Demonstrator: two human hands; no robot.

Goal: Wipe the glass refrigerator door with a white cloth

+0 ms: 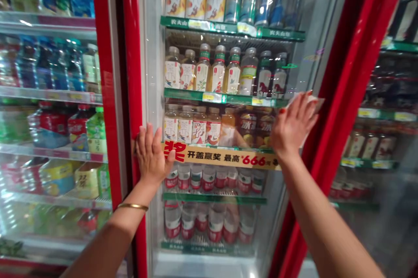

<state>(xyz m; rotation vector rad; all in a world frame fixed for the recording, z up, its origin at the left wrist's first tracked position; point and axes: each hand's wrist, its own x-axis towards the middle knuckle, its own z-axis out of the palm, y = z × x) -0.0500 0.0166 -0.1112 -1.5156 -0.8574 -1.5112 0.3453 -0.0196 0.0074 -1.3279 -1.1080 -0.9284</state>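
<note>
left side: a neighbouring cooler's shelves fill the upper left with blue-capped bottles; lower down there are red-labelled bottles and green-labelled ones

left hand: the left hand sits flat, fingers spread, at the left edge of the middle glass door, right by the red door frame; it isn't holding anything as far as I can see; there's a gold bangle on the wrist

middle: rows of juice bottles stand on green-edged shelves behind the glass; a yellow-and-red prize strip printed 666 runs across the door between the two hands; red-labelled water bottles fill the bottom rows

right hand: the right hand is also spread out against the glass, up near the right red door frame; a pale sheet sits under its fingers, maybe paper or tissue; can't tell if it's gripped or just pressed flat

hands: well apart, level-ish, both on the door, not touching each other

door state: looks shut to me; the bottles all sit on their shelves and neither hand has one; the sheet is at the upper right of the door

right side: more bottles line the next cooler's shelves at the far right, dim behind reflections
</note>
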